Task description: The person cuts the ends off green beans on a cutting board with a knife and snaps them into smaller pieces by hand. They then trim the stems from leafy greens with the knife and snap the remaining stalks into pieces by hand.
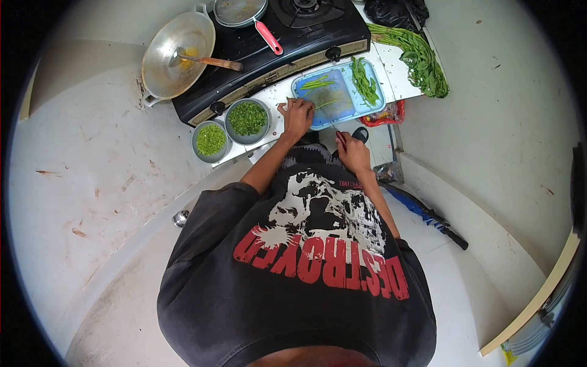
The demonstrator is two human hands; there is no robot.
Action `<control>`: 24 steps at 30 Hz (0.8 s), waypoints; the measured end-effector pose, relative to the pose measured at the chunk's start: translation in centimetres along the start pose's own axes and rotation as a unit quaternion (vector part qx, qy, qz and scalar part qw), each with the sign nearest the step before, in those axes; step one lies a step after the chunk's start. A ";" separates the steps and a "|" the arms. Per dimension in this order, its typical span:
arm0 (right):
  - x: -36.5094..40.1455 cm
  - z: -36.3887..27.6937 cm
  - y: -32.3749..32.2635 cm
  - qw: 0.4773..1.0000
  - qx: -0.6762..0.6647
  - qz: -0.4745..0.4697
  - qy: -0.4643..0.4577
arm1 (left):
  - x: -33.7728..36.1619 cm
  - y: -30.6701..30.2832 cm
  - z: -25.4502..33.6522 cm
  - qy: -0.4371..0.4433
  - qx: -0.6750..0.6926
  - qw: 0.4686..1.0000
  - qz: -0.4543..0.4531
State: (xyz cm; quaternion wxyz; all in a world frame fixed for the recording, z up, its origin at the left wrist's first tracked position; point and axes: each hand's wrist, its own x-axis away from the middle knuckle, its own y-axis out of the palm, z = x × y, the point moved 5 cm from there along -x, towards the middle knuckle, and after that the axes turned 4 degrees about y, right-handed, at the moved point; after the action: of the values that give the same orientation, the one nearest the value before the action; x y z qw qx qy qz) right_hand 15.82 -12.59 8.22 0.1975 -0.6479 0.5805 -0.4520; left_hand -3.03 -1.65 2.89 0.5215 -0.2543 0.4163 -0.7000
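Note:
My right hand point(354, 154) is wrapped around the dark red handle of a knife point(340, 136), whose blade points up at the near edge of a blue cutting board point(338, 111). At the board's left side, my left hand point(297, 118) has its fingers curled around a thin green vegetable stem point(326, 104), which sticks out to the right over the board. Several cut green stems point(318, 82) lie on the board's upper left. Leafy greens point(365, 82) rest in its right section.
Bowls of finely chopped greens point(247, 118) and chopped lighter green pieces point(211, 140) stand left. Behind is a black gas stove point(269, 76) with a wok point(177, 58), wooden-handled ladle point(211, 62) and red-handled pan point(268, 37). A leafy bunch point(422, 64) lies right, beside a black plastic bag point(397, 12).

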 end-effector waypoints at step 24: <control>-0.7 -1.4 0.3 0.997 0.070 0.023 -0.033 | 0.4 0.6 -0.1 -0.009 -0.016 1.000 0.002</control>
State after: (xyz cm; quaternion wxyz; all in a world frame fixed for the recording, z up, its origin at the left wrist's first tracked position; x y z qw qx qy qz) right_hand 14.53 -11.68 8.45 0.2722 -0.6332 0.5553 -0.4653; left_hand -2.97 -2.05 2.33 0.5228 -0.2683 0.4235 -0.6895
